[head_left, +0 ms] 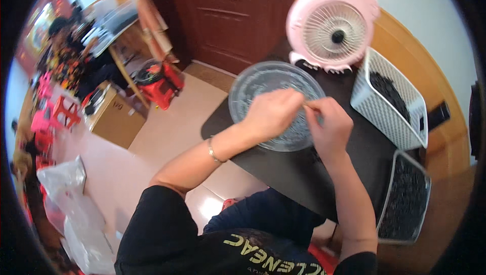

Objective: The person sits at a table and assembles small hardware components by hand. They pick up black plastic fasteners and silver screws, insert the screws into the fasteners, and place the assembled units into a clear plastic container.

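The person's left forearm (195, 166) slants up from the lower left of the frame to the centre, its left hand (272, 115) back upward with the fingers curled. The right forearm (354, 204) rises from the lower right, its right hand (331, 127) bent leftward, thumb and forefinger drawn toward the left fingertips, close together just right of centre.
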Demonstrator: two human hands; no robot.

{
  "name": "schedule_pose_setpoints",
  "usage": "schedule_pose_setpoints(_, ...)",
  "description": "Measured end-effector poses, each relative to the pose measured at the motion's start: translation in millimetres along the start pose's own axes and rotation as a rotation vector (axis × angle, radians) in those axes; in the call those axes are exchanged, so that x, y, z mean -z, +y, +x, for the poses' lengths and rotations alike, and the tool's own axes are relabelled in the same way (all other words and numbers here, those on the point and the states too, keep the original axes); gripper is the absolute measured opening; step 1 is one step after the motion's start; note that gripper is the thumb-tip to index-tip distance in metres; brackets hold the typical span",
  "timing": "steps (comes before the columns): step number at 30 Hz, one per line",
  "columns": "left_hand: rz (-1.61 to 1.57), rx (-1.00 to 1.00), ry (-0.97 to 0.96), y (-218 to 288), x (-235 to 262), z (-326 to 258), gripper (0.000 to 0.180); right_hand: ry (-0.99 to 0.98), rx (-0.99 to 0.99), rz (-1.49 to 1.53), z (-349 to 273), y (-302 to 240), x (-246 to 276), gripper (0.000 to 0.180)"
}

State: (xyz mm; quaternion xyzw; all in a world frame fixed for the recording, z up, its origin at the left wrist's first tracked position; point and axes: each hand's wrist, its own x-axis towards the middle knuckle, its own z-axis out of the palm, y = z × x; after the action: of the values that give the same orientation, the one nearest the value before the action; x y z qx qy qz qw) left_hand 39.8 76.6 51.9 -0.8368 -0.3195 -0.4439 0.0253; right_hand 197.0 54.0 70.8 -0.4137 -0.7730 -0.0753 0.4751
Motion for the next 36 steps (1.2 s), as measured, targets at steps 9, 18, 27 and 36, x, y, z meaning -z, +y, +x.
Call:
schedule_pose_setpoints(9,-0.112,0.067,0.007,2.8,-1.0,1.4,0.007,-0.289,-0.655,0.837,-3.5,12.3,-1.0,0.013)
schedule_pose_setpoints(18,-0.077,0.021,0.001,0.3,-1.7,2.1,0.01,-0.31,-0.703,1.006,-5.8,14.4,-2.9,0.008)
schedule_pose_setpoints(27,-0.213,0.095,-0.009,1.2,-5.1,0.6,0.004,-0.136,-0.31,0.382,-2.0,10.9,2.7,0.006)
schedule_pose_setpoints(36,-0.999,0.547,-0.16,5.8,-1.0,0.8,0.019,-0.067,-0.147,0.259,-0.2,7.4,4.9,0.007)
